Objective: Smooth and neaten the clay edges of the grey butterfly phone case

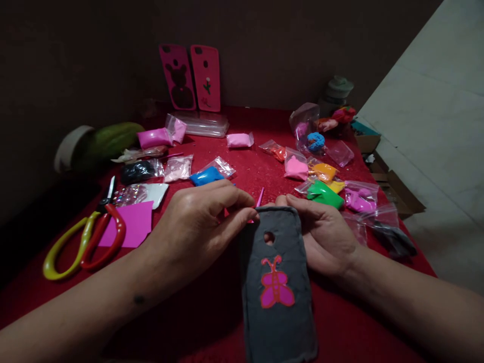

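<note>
Both forearms are entering from the bottom corners of the frame and converging at lower centre over a red cloth-covered table point(234, 126).

The left hand point(196, 227) is lying knuckles up, wrist slightly bent, fingers curled inward. Its thumb and forefinger are pinching together at the upper left corner of a grey phone case point(278, 297), with a thin pink stick tool point(259, 197) showing just above the pinch. Whether the fingers are gripping the tool or only the case edge cannot be told.

The right hand point(325, 237) is cupping the case from the right side and behind, fingers wrapping over its top edge, and one fingertip is showing through the camera hole. The grip is closed on the case.

The grey phone case is standing at lower centre, tilted toward the camera, its lower end running to the bottom edge of the frame. It is bearing a pink butterfly point(276, 290) with a red outline below the camera hole.

Surroundings:
- Yellow and red scissors point(85, 239) are lying at left, touching a pink paper sheet point(130, 224).
- Small clear bags of coloured clay are lying scattered across the middle of the frame, among them a blue clay bag point(207, 176) just above the left hand and a green clay bag point(324, 194) just above the right hand.
- Two pink phone cases point(191, 78) are leaning upright against the dark wall at upper centre.
</note>
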A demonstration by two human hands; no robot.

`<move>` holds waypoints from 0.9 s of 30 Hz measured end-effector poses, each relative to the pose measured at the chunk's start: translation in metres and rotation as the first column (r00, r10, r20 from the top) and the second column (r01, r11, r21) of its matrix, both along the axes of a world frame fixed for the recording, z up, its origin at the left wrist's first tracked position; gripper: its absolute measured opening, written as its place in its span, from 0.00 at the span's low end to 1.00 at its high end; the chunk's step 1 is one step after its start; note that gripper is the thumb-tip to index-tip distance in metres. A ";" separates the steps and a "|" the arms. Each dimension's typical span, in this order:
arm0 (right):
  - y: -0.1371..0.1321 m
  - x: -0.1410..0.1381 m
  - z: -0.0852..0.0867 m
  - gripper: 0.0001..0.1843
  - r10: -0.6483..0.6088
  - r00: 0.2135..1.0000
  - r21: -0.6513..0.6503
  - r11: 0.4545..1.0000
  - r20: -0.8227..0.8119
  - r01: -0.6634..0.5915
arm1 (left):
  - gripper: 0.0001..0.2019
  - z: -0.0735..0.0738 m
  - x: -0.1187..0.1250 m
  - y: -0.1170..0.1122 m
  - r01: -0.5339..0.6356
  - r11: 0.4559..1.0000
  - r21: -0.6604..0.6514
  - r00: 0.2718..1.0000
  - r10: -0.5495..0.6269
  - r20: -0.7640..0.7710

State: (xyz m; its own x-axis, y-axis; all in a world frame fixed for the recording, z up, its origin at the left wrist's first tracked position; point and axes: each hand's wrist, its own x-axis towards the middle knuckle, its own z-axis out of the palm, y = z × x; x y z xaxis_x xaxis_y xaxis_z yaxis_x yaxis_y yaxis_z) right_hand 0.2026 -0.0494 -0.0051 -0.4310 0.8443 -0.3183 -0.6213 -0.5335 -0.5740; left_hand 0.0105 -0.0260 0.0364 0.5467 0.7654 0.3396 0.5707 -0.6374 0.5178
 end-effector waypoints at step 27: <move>0.003 0.002 0.002 0.09 -0.043 0.998 -0.050 0.998 -0.040 0.041 | 0.12 0.007 -0.004 0.010 -0.014 0.777 -0.630 0.976 0.146 0.159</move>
State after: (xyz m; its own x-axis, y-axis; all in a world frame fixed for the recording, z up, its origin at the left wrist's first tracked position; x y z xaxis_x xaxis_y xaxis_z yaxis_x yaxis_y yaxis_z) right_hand 0.2047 -0.0462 -0.0031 -0.4091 0.8457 -0.3426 -0.6665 -0.5334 -0.5209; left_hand 0.0068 -0.0162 0.0435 0.4501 0.8825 -0.1368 0.4540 -0.0942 0.8860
